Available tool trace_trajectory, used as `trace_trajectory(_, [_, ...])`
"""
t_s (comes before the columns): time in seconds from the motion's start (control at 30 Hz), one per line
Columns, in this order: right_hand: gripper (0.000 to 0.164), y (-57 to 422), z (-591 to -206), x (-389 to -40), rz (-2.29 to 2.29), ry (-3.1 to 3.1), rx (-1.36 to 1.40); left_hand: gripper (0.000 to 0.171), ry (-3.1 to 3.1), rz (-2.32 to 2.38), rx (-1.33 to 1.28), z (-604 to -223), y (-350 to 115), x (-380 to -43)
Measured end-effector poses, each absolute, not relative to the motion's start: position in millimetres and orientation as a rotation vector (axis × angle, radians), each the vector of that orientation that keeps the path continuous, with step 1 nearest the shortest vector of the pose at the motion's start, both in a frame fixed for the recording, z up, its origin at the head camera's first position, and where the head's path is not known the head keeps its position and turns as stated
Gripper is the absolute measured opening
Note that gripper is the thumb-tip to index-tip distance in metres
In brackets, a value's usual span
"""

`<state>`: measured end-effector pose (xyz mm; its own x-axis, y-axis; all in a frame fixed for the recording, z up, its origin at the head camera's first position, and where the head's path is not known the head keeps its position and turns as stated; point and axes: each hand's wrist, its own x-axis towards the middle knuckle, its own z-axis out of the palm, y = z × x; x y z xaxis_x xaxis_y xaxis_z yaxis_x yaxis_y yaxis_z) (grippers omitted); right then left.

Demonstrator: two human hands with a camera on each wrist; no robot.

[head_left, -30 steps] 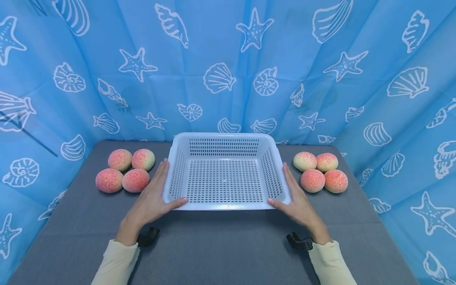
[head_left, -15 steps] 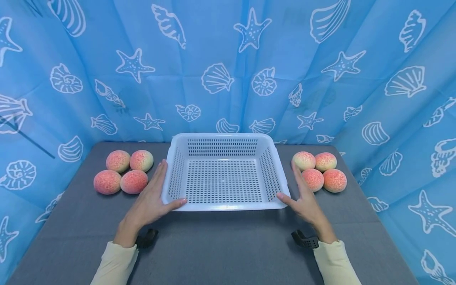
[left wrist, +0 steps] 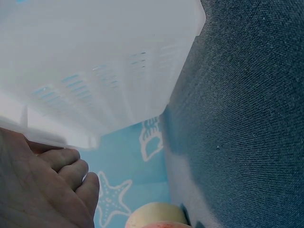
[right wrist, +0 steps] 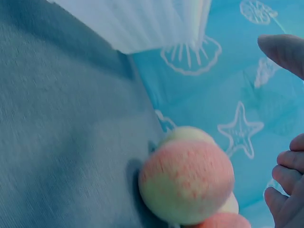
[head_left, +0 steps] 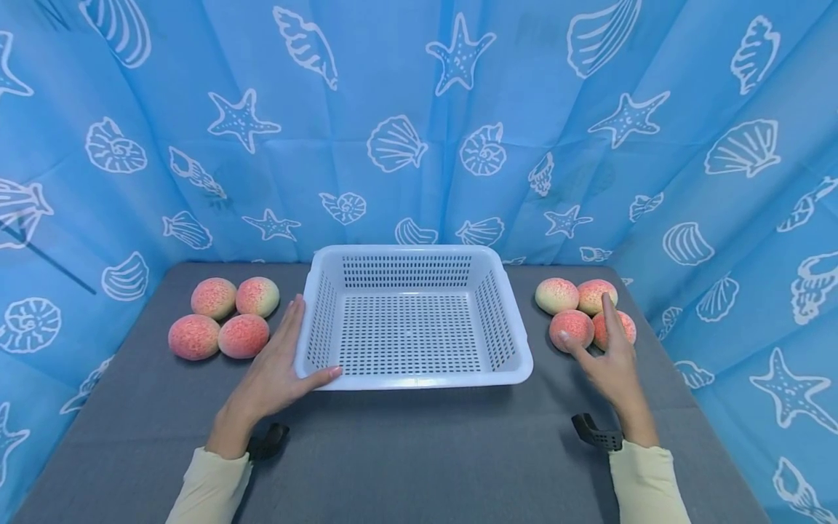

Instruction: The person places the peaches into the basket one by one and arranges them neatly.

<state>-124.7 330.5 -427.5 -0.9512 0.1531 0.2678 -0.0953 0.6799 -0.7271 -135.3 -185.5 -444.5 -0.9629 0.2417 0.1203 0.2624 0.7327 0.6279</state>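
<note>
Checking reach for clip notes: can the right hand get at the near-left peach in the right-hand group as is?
Likely yes: the right hand is near that peach and holds nothing. The right wrist view shows nothing between them; the basket stands off to the left.

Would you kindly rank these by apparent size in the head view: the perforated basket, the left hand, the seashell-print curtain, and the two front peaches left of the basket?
Largest to smallest:
Seashell-print curtain
Perforated basket
Left hand
Outer front peach and inner front peach: unranked, they look alike
</note>
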Motion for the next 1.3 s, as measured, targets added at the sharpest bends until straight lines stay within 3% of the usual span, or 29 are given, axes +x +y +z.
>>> trace_trajectory(0.3, [0.087, 360, -442, -124, 1.141, -2.413, -0.218, 0.127, -2.913, -1.065, -0.397, -442, -185, -135])
trace_trajectory(1.3, [0.072, 400, -482, -147, 1.371, -2.334, -0.612, 0.128, -2.912, -1.054, -0.404, -443, -184, -135])
